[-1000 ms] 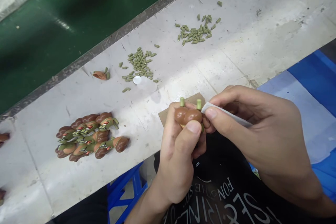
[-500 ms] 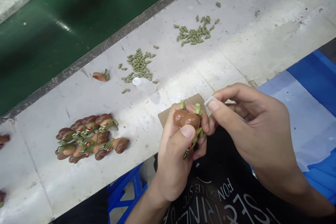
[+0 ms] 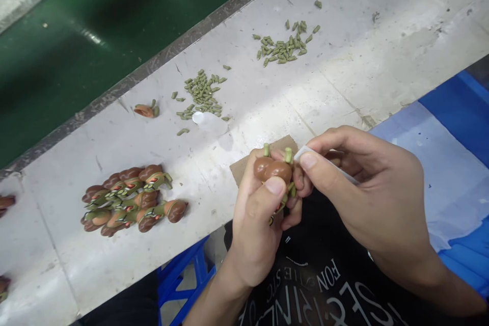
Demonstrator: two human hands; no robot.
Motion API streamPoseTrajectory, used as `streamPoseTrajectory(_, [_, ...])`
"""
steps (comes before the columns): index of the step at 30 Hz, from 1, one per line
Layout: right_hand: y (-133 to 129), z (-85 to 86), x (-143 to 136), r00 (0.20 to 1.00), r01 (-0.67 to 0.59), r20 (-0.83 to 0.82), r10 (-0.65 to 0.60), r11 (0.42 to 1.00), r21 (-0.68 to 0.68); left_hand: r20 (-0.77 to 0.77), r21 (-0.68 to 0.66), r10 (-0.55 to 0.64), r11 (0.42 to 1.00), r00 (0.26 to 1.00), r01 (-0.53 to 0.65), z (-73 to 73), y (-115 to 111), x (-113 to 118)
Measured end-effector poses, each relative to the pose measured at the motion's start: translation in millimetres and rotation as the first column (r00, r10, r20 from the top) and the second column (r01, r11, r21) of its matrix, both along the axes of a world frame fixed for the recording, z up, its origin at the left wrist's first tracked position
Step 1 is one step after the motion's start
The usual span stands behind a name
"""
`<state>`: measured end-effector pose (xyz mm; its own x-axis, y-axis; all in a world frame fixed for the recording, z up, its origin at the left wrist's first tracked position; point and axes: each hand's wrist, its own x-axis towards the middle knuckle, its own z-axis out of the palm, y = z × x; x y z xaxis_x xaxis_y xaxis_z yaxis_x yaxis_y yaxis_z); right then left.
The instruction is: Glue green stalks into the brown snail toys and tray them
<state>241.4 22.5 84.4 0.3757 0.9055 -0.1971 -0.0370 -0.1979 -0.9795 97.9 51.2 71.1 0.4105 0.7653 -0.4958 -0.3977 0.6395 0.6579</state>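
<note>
My left hand (image 3: 256, 224) grips a brown toy figure (image 3: 273, 169) with two green pegs sticking up from its rounded top. My right hand (image 3: 367, 193) pinches a thin white applicator (image 3: 324, 160), and its tip rests against the right green peg. Both hands hover over the near edge of the grey work table (image 3: 344, 61), above a small piece of brown cardboard (image 3: 244, 163). Green and red parts of the figure show below my left thumb.
A cluster of several finished brown-and-green figures (image 3: 132, 197) lies at the left. Two heaps of small green pegs (image 3: 201, 94) (image 3: 284, 46) and a clear cap (image 3: 208, 121) lie further back. A loose brown part (image 3: 145, 110) sits near the green conveyor belt (image 3: 95, 20). Blue sheeting (image 3: 454, 142) is at the right.
My hands shifted only slightly; the applicator tip moved off and back against the right green peg, and the figure tilted a little in my left hand.
</note>
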Motion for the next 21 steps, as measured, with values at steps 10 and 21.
streamPoseTrajectory(10, [-1, -2.6, 2, 1.0, -0.025, -0.004, 0.025, 1.0, 0.01, -0.019, -0.015, 0.013, 1.0, 1.0, -0.013, -0.2, 0, 2])
streamPoseTrajectory(21, [-3, -3.4, -2, 0.999, -0.033, 0.015, 0.034, 0.998, -0.059, -0.069, 0.055, -0.048, 0.997, 0.996, 0.052, -10.0, -10, -5])
